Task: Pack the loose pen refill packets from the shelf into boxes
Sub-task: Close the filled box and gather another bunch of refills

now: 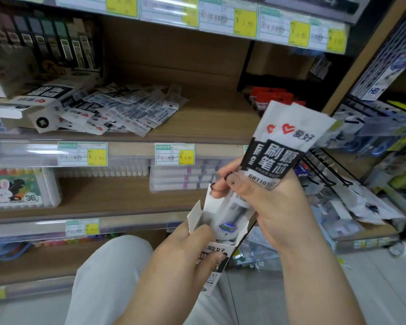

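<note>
— What is the right hand point(274, 207) gripping?

— Two refill packets point(284, 146), one overlapping the other. They have white tops with red hearts and black bands below. The thumb presses across their front and the fingers curl round behind, so the pinch is firm.

— And the left hand point(185, 249)?

— It is wrapped round a small white box point(220, 238), near and low in the middle, with the thumb lying across the printed front. The box's top flaps stand open.

— Are the packets inside it?

— Partly. Their clear lower ends reach down into the open mouth, and the printed upper halves stick out, tilted to the right.

— Where are the others?

— The loose packets point(108, 113) lie in a heap far to the left on the wooden shelf point(209, 118), flat and overlapping. The right half of that board is bare wood.

— What else is around?

— Red packs point(272, 97) stand at the shelf's far right, just behind the held packets. Dark boxes point(52, 43) stand upright in a row behind the heap. Yellow price tags point(174, 154) line the shelf edge. One level down on the left is a crayon set point(17, 188) with a rabbit on it. A pale trouser leg point(108, 277) fills the near foreground.
</note>
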